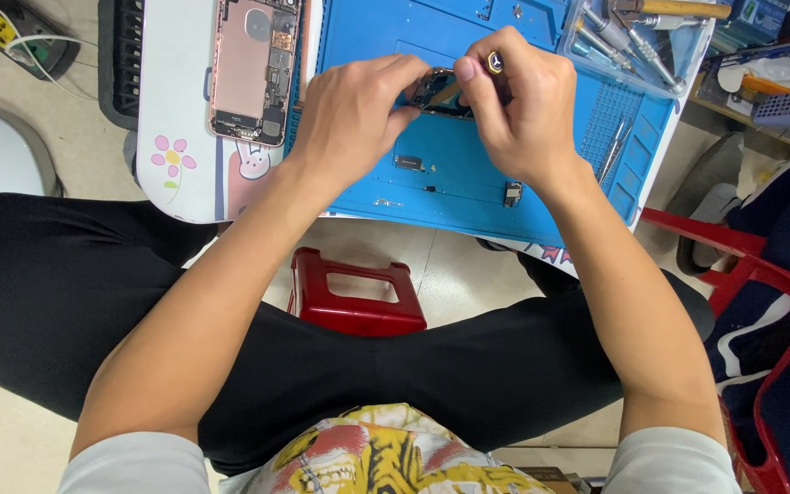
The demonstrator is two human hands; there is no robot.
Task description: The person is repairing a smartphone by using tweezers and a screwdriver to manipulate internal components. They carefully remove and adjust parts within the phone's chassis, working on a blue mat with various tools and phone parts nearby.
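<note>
The left hand (351,114) and right hand (516,108) pinch a small dark component (439,91) between them above the blue work mat (468,174), fingers closed on its opposite ends, its long axis running hand to hand.

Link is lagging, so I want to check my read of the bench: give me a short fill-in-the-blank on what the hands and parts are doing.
1. Both hands, left hand and right hand, hold a small dark part above the ___ work mat.
2. The opened phone body lies to the ___ of the mat.
3. Under the table stands a ___ stool.

Missing words: blue; left; red
</note>
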